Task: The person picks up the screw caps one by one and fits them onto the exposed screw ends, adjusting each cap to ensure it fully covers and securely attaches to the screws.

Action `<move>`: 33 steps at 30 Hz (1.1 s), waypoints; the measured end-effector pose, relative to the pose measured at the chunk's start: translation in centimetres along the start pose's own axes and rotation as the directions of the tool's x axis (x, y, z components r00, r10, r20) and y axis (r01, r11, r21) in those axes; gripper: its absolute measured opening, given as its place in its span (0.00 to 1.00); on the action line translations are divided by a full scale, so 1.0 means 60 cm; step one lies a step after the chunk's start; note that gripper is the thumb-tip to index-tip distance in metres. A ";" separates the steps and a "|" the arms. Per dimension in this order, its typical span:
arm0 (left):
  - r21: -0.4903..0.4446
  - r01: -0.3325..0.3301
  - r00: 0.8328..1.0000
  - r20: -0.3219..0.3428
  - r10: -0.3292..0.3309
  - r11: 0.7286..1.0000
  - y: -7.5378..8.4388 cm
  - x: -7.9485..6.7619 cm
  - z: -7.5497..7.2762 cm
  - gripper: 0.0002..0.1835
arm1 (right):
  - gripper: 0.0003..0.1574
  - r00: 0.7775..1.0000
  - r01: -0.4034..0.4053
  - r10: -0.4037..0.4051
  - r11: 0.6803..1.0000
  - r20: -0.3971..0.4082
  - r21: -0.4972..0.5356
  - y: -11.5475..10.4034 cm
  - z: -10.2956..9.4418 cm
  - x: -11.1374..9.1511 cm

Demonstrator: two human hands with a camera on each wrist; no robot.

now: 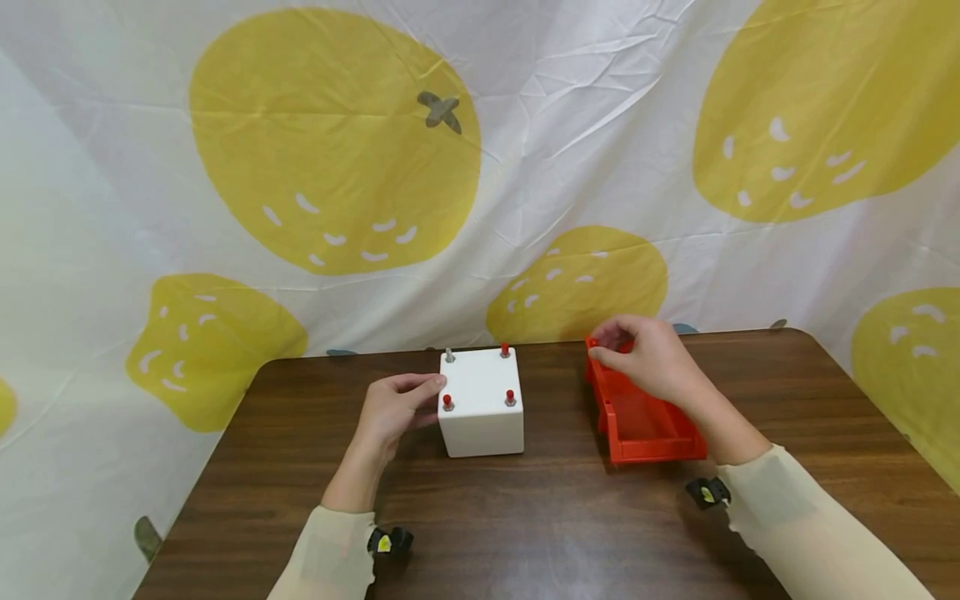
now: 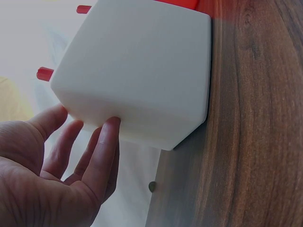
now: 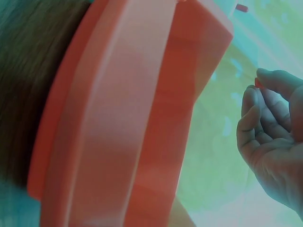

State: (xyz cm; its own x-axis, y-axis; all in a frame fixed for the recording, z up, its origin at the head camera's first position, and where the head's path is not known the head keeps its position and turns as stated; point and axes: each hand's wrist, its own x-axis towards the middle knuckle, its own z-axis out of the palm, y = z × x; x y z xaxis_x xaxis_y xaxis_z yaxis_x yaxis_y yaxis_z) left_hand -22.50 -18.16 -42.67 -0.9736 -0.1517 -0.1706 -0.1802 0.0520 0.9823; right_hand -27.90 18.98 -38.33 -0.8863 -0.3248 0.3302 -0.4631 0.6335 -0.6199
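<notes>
A white box [image 1: 480, 382] stands on the table, metal studs at its top corners. Three studs carry red caps [image 1: 510, 396]; the back-left stud [image 1: 450, 356] is bare. My left hand [image 1: 395, 408] touches the box's left side, thumb at the top edge. In the left wrist view, the fingertips [image 2: 112, 124] rest against the white wall. My right hand [image 1: 652, 354] is raised over the far end of a red bin [image 1: 651, 451]. Between thumb and forefinger it pinches a small red cap [image 3: 257, 83], seen in the right wrist view.
The brown wooden table [image 1: 540, 525] ends at a hanging cloth [image 1: 525, 167] with yellow fruit prints, just behind the box and bin. A gap of bare wood separates box from bin. Black wrist cameras [image 1: 390, 542] sit at both sleeves.
</notes>
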 end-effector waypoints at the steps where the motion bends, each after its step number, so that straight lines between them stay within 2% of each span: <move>1: -0.001 0.000 1.000 0.001 0.000 1.000 0.000 0.000 0.000 0.16 | 0.09 1.000 0.003 -0.003 1.000 -0.001 0.008 -0.002 0.001 0.001; 21: 0.006 0.007 1.000 0.001 -0.007 1.000 0.002 0.000 0.001 0.16 | 0.10 1.000 -0.004 0.003 0.994 0.010 0.110 -0.036 0.012 0.024; 33: -0.011 -0.001 1.000 0.003 0.001 1.000 0.002 0.002 0.002 0.16 | 0.11 1.000 0.017 -0.021 0.968 0.011 0.249 -0.059 0.036 0.042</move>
State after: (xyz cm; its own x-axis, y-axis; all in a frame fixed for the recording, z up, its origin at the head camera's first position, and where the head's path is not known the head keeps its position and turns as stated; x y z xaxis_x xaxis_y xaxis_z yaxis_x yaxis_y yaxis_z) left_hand -22.66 -18.05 -42.57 -0.9742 -0.1485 -0.1700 -0.1779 0.0410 0.9832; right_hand -28.51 14.42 -36.84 -0.8764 -0.3458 0.3352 -0.4659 0.4327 -0.7718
